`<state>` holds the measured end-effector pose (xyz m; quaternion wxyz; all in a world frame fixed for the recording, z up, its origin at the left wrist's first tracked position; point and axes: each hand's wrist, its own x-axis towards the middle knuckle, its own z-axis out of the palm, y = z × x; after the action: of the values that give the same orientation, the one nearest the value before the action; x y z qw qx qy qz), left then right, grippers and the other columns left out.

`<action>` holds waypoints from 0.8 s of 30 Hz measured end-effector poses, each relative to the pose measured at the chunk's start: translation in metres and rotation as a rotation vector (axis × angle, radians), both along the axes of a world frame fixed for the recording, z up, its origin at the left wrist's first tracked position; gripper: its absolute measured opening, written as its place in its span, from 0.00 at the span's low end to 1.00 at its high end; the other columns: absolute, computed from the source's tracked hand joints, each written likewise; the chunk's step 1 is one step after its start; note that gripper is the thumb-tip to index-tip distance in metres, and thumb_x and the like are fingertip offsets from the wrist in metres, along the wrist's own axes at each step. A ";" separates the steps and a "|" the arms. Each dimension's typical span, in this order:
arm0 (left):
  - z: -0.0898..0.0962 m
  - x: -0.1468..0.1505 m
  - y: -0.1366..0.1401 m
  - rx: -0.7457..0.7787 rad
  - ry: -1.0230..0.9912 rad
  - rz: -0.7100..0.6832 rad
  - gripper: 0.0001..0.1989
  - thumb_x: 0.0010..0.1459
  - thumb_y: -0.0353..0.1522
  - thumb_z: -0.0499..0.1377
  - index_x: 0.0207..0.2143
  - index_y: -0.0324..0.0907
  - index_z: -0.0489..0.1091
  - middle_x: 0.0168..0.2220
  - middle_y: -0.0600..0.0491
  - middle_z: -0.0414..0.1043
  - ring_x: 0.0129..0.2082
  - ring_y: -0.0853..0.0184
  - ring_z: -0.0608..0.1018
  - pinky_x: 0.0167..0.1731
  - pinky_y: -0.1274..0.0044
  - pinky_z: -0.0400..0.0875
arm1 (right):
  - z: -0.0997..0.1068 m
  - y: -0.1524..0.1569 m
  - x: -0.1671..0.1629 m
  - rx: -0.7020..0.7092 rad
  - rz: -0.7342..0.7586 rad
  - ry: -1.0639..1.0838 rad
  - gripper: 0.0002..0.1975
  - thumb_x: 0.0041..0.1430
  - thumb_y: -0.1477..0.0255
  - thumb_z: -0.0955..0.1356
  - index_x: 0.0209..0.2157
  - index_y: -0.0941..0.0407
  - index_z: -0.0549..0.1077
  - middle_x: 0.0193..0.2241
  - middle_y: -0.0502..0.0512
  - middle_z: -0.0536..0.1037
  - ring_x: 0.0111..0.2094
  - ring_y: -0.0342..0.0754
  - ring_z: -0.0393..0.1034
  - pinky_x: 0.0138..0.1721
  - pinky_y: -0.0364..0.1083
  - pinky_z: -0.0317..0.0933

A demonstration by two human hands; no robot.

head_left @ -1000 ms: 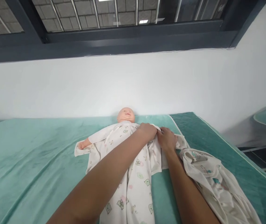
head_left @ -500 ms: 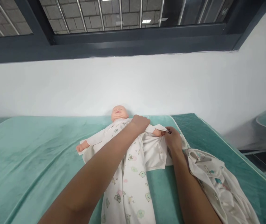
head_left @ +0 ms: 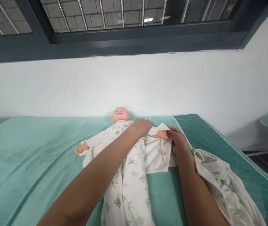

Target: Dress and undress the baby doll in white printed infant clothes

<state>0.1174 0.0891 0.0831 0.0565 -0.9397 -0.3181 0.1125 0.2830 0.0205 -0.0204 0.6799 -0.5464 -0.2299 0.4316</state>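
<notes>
A baby doll (head_left: 121, 114) lies on its back, head toward the wall, in white clothing (head_left: 134, 171) printed with small animals. My left forearm crosses over its body. My left hand (head_left: 142, 127) is closed around the doll's sleeved upper arm, its fingertips partly hidden. At the doll's wrist, my right hand (head_left: 178, 139) pinches the white sleeve cuff (head_left: 163, 127), and the doll's small hand (head_left: 163, 134) shows beside my fingers. A white cloth flap (head_left: 157, 157) spreads below that arm. The doll's other arm (head_left: 82, 147) stretches out to the left.
A teal sheet (head_left: 35, 157) covers the bed. Crumpled white printed baby clothes (head_left: 228, 185) lie at the right, against my right forearm. Behind the bed rise a white wall (head_left: 77, 84) and a dark window frame (head_left: 124, 42) with metal bars.
My right hand has shifted slightly right, and the cuff between its fingers stands higher and more spread. More of the doll's wrist shows. My left hand stays at the upper arm.
</notes>
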 end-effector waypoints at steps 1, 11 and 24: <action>0.000 0.001 -0.001 -0.005 0.001 -0.001 0.17 0.55 0.22 0.56 0.47 0.41 0.66 0.46 0.44 0.74 0.44 0.56 0.78 0.38 0.68 0.71 | -0.002 0.002 0.000 0.011 0.024 0.002 0.17 0.39 0.73 0.69 0.37 0.55 0.75 0.29 0.51 0.81 0.30 0.50 0.75 0.32 0.46 0.70; -0.007 0.006 -0.003 -0.049 -0.009 0.001 0.17 0.57 0.24 0.55 0.49 0.40 0.66 0.48 0.43 0.73 0.47 0.55 0.78 0.40 0.67 0.71 | -0.013 0.014 0.006 -0.007 0.051 0.069 0.12 0.43 0.72 0.64 0.33 0.53 0.74 0.29 0.57 0.80 0.33 0.54 0.77 0.37 0.53 0.73; 0.007 -0.018 -0.041 -0.082 -0.214 0.081 0.16 0.58 0.24 0.53 0.48 0.39 0.68 0.51 0.45 0.71 0.51 0.57 0.73 0.47 0.65 0.68 | 0.007 0.006 -0.020 0.046 -0.310 -0.691 0.17 0.50 0.70 0.63 0.42 0.56 0.74 0.48 0.58 0.77 0.51 0.53 0.70 0.55 0.55 0.61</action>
<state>0.0993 0.0480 0.0903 -0.0208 -0.9342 -0.3552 0.0268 0.2634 0.0263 -0.0132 0.6316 -0.6727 -0.3697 0.1085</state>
